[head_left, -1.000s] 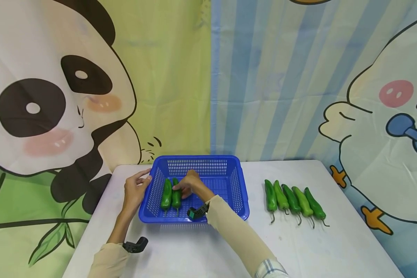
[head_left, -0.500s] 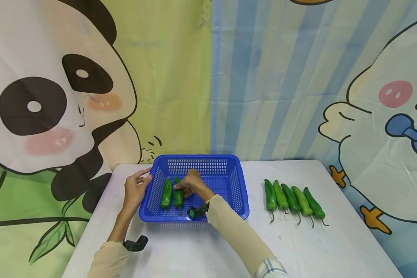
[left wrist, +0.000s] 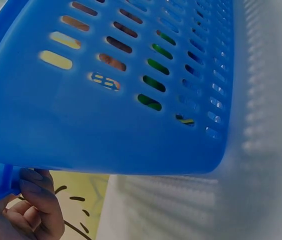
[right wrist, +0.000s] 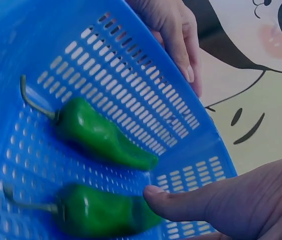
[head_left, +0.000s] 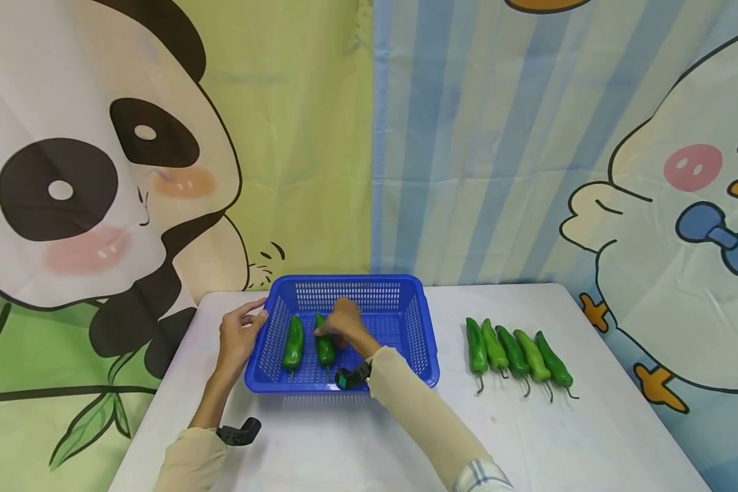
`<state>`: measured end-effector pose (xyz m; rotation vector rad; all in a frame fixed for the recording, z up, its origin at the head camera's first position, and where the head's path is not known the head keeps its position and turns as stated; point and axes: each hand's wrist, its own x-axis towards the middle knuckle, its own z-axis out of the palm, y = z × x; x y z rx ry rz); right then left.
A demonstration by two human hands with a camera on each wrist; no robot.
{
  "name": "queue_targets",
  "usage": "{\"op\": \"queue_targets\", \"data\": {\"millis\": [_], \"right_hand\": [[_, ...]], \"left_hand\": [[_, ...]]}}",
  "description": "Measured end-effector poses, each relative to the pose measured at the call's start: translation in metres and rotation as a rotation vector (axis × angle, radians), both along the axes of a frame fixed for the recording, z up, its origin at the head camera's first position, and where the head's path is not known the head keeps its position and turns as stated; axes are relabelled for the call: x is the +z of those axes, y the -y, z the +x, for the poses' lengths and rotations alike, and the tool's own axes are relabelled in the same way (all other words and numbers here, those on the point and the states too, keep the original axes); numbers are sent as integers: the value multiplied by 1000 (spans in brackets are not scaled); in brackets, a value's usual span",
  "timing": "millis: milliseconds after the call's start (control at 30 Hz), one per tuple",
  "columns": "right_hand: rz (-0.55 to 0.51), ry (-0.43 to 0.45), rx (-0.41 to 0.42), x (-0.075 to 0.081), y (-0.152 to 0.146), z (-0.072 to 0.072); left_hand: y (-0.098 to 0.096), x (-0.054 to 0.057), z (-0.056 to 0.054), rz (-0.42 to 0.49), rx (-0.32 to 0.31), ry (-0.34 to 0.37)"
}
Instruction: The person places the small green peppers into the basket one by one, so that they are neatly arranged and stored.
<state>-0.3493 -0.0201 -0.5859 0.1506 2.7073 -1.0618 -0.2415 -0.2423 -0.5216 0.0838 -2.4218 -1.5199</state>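
A blue perforated plastic basket point(head_left: 389, 329) sits on the white table with two green chili peppers in it. My left hand point(head_left: 238, 335) grips its left rim; the left wrist view shows curled fingers point(left wrist: 40, 202) at the rim. Inside the basket, my right hand point(head_left: 343, 322) grips one green chili pepper point(head_left: 325, 350) near its pointed end, the thumb point(right wrist: 181, 202) showing on top of it in the right wrist view; the other fingers are mostly hidden. The second green chili pepper point(head_left: 293, 347) lies apart from it, near the left wall, stem toward me.
Several more green chili peppers point(head_left: 514, 352) lie in a row on the white table point(head_left: 344, 444), right of the basket. Behind the table hangs a cartoon-printed curtain point(head_left: 443, 137). Each wrist wears a black camera strap point(head_left: 240, 432).
My right hand has shifted right with the chili pepper it grips, widening the gap to the left one. The left hand stays on the basket rim.
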Motion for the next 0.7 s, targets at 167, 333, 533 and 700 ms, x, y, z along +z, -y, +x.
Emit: {"op": "queue_targets", "data": {"millis": [167, 333, 533, 700], "right_hand": [[-51, 45, -42, 5, -12, 1], [-51, 38, -31, 9, -25, -3], [-53, 1, 23, 3, -50, -16], [-114, 26, 3, 38, -66, 7]], "left_hand": [[0, 0, 1, 2, -1, 10], [3, 1, 2, 6, 4, 6], [2, -1, 1, 19, -8, -6], [0, -2, 1, 26, -8, -3]]}}
